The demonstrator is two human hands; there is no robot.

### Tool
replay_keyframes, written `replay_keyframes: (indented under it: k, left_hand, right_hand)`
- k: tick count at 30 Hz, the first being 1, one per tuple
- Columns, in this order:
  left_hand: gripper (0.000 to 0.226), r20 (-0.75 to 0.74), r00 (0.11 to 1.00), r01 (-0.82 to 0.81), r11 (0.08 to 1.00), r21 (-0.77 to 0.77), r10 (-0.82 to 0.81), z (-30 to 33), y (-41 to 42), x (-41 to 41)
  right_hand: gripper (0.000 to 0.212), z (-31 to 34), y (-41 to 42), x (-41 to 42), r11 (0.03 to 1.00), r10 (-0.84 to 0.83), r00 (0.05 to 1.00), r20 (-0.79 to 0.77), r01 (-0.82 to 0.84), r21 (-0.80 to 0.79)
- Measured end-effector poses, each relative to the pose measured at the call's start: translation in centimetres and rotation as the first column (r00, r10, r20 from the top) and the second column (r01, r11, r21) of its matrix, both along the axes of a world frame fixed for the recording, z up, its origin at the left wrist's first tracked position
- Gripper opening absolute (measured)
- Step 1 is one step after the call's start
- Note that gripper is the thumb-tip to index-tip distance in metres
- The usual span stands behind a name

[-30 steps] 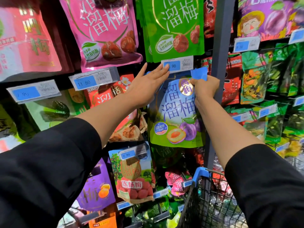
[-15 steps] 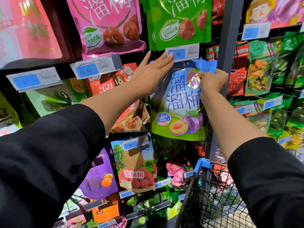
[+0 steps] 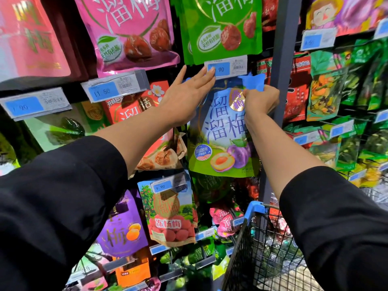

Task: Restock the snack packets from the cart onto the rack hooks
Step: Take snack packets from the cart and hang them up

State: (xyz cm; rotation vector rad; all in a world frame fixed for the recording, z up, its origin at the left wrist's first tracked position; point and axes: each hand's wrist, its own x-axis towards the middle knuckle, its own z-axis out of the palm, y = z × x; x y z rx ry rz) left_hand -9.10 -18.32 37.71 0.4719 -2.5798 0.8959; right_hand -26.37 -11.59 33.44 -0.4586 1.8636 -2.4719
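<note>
Head view: packed snack rack [image 3: 279,85], cart [image 3: 252,259].

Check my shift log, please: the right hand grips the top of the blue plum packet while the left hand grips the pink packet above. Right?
Not quite. In the head view the left hand lies flat with straight fingers against the price tag, gripping nothing. The right hand does grip the blue plum packet top.

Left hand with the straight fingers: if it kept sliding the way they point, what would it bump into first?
Probably the price tag: the left hand points up-right and its fingertips already overlap the tag's edge.
</note>
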Motion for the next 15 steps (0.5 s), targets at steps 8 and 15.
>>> replay_keyframes:
  k: [8, 15]
  left_hand:
    - [0.072, -0.03, 0.998, 0.052, 0.999, -0.008, -0.052, -0.2, -0.5, 0.1]
    - [0.071, -0.003, 0.995, 0.1, 0.993, -0.061, -0.101, -1.1, -1.1, 0.1]
  right_hand:
    - [0.035, 1.1, -0.7, -0.2, 0.999, -0.045, 0.999, 0.009, 0.045, 0.03]
    - [0.015, 0.1, -0.9, -0.6, 0.993, -0.076, 0.997, 0.004, 0.075, 0.089]
